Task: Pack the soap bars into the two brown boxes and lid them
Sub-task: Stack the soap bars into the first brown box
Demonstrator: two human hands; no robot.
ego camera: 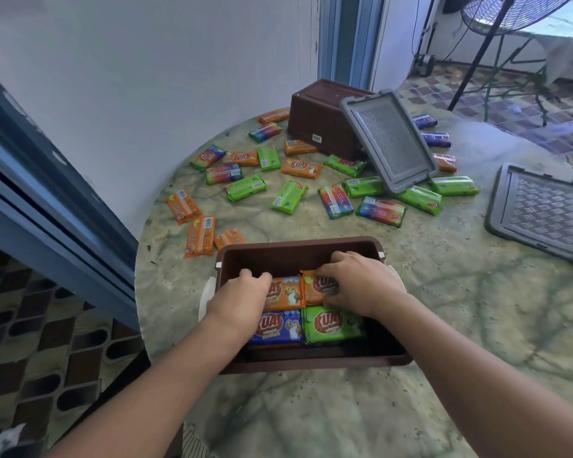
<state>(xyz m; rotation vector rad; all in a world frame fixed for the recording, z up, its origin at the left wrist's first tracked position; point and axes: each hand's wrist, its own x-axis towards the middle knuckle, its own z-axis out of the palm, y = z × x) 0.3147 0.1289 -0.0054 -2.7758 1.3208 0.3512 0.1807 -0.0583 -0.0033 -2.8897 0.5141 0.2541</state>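
Daylight enters upper right; glare on floor [543, 127] there. Soft shadows. Fisheye bends edges; slight blur overall.

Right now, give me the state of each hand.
Left hand: fingers curled onto an orange soap bar in the brown box.
Right hand: gripping the second orange soap bar beside it.

left hand [245, 294]: fingers curled, palm down | right hand [358, 282]: fingers curled, palm down

Head camera looks steeply down, close over the table [411, 325].
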